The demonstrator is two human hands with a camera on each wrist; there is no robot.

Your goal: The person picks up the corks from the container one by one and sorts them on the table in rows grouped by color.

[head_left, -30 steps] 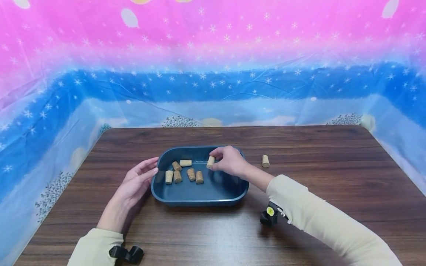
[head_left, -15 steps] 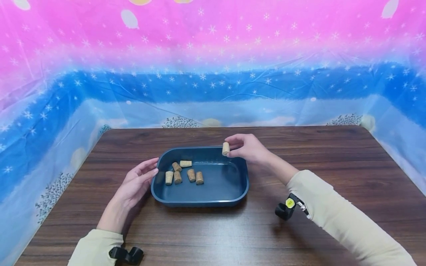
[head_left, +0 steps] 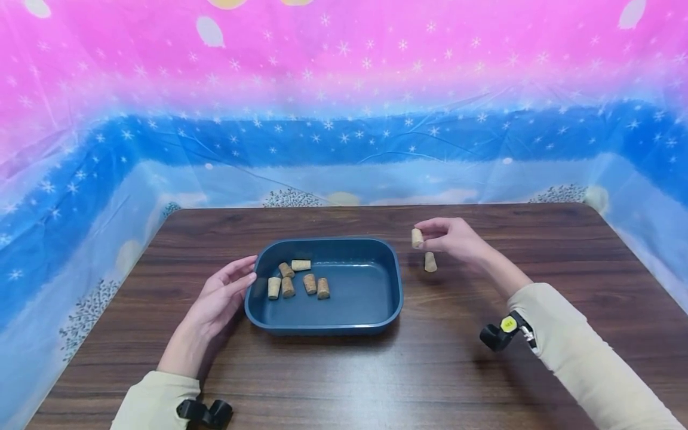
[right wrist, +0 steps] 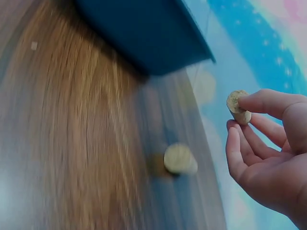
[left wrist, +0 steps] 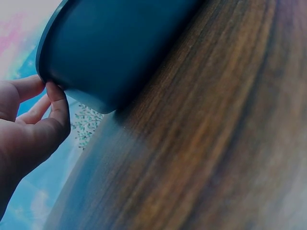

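Observation:
A dark blue rectangular dish [head_left: 322, 327] stands on the table with several tapered corks [head_left: 323, 289] in its left half. At its left end my left hand [head_left: 217, 298] holds the rim, with thumb and fingertips on the edge, as the left wrist view also shows. My right hand [head_left: 457, 240] is beyond the dish's right side, above the table. Between its thumb and fingers it pinches a pale cork [right wrist: 238, 106]. Just below that hand, another cork [head_left: 430, 263] stands on the tabletop; it is blurred in the right wrist view.
The dark wood table [head_left: 344, 382] reaches back to a pink and blue snowflake cloth [head_left: 344, 137] that hangs behind it and at both sides. Small black cameras [head_left: 206, 412] are strapped to both wrists.
My right hand has lifted the pale cork out of the dish and carried it right, over to the standing cork. The left hand has stayed at the rim.

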